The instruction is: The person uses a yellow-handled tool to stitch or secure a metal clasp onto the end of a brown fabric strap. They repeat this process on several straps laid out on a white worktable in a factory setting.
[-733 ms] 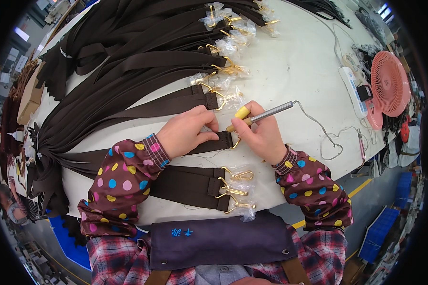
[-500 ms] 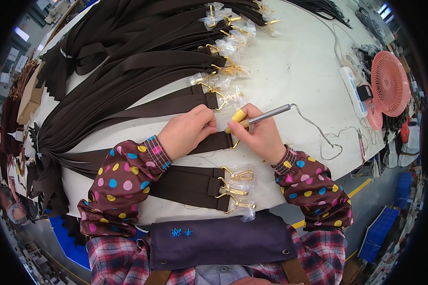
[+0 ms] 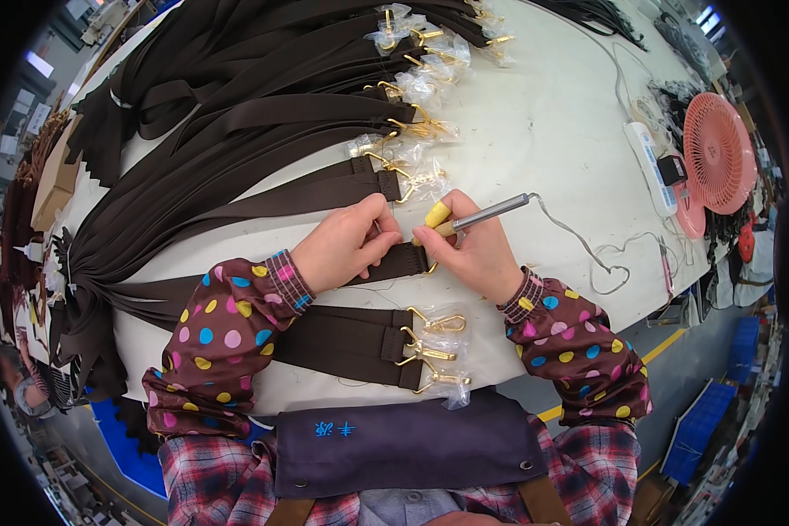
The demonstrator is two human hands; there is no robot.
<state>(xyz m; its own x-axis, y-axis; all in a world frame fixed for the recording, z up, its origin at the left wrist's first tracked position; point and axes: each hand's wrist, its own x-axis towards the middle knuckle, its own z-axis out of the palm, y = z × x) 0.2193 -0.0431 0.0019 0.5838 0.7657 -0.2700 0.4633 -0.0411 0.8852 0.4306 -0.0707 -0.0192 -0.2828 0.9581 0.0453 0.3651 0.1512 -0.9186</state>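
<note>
My right hand (image 3: 480,256) grips a corded pen-shaped tool (image 3: 502,209) with a metal barrel and a yellowish grip; its tip is hidden by my fingers. A yellow cover (image 3: 437,213) sits on one fingertip. Close beside it, my left hand (image 3: 342,248) is closed in a pinch over a dark brown webbing strap (image 3: 403,261). Anything between those fingertips is too small to make out. The strap's stitched end carries a gold metal fitting (image 3: 432,267), partly behind my right hand. Nearer me, more straps (image 3: 351,346) end in gold snap hooks (image 3: 438,354) wrapped in clear plastic.
Several brown straps (image 3: 237,123) with plastic-wrapped hooks spread over the white table (image 3: 552,131), gathered in a bunch at left. A pink fan (image 3: 719,153) and white power strip (image 3: 650,171) stand at right. The tool's cord (image 3: 570,237) trails over the tabletop.
My right hand and the tool have shifted slightly left, closer to my left fingertips. The left hand's fingers have moved a little; the straps lie almost unchanged.
</note>
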